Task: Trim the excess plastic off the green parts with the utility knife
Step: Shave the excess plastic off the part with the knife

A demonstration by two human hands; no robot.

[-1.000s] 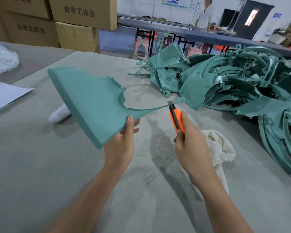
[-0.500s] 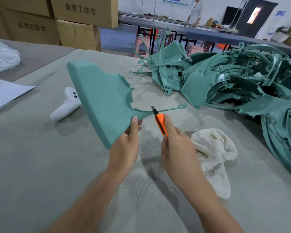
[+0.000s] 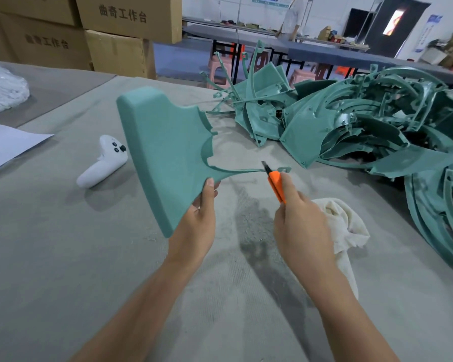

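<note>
Over the grey table, left grip pinches the matte green part, right grip clamps orange knife.

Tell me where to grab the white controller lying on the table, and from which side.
Take the white controller by its slim handle end, the end nearer you, coming down from above on the left. That end lies flat on the table with room around it; the button end sits right beside the held green part.

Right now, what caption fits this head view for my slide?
The left hand holds a green part while the right hand holds an orange utility knife at its thin strip.
</note>
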